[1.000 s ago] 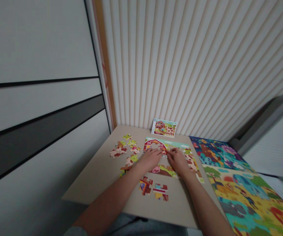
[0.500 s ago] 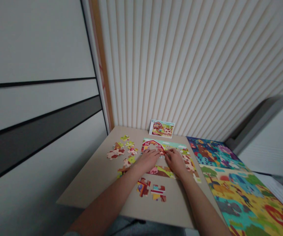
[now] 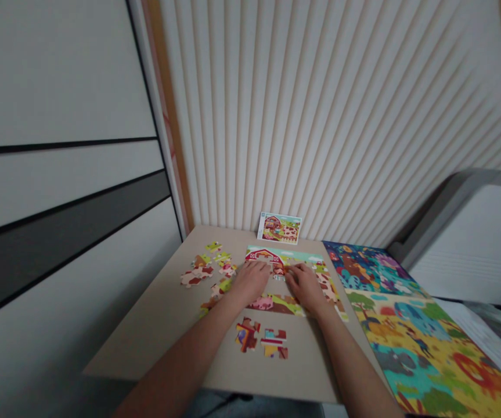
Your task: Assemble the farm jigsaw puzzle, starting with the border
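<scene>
A partly assembled farm jigsaw puzzle (image 3: 289, 304) lies on the table, with a red barn at its upper left and cows and a fence at its right. Over the barn part rests my left hand (image 3: 252, 278), its fingers laid out flat on the pieces. My right hand (image 3: 306, 285) is just right of the barn, fingertips touching the puzzle and thumb apart. Between the two hands a barn piece (image 3: 278, 270) shows in the puzzle. What lies under the palms is hidden. Nearer me are two small groups of joined pieces, one brown (image 3: 247, 335) and one blue and yellow (image 3: 275, 343).
Loose puzzle pieces (image 3: 197, 275) are scattered left of the puzzle. A picture card (image 3: 279, 227) of the farm leans on the pleated curtain (image 3: 250, 116) behind. Two finished puzzles, a dark blue one (image 3: 370, 268) and a safari one (image 3: 424, 342), lie to the right.
My fingertips have drawn slightly apart, the left hand shifting a little left, and more of the barn piece shows between them. The whole view has also shifted a little.
</scene>
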Tool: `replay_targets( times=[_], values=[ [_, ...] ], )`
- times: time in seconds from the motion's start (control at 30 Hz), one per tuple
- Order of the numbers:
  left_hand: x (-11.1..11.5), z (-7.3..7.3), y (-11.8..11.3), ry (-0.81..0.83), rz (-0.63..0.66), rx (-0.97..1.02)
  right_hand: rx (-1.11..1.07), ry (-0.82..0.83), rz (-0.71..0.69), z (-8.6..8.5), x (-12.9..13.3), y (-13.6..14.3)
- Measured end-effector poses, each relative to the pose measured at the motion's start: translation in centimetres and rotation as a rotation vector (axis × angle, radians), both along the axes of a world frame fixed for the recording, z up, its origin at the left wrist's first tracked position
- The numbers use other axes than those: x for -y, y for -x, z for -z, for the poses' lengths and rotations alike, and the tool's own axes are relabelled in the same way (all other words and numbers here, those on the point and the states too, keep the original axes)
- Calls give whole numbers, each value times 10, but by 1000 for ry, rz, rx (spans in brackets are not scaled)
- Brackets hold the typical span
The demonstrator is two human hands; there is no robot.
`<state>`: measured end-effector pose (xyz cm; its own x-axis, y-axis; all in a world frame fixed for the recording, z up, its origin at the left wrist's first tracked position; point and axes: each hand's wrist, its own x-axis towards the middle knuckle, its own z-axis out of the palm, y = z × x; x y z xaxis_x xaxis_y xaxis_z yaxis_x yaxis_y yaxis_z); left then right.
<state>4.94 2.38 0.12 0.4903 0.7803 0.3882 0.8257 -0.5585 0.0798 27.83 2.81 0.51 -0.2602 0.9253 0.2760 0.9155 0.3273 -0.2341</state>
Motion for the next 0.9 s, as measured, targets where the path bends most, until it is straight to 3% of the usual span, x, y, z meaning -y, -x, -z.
replay_targets(
  times=[0.17,0.33,0.9],
  values=[
    [-5,2,15,-7,-169,48,91,-15,278,-4,-7,-25],
    [-12,8,19,6,-257,62,117,22,477,5,-17,-47],
    [-26,20,21,32,-207,58,105,52,454,20,-28,-48]
  ],
)
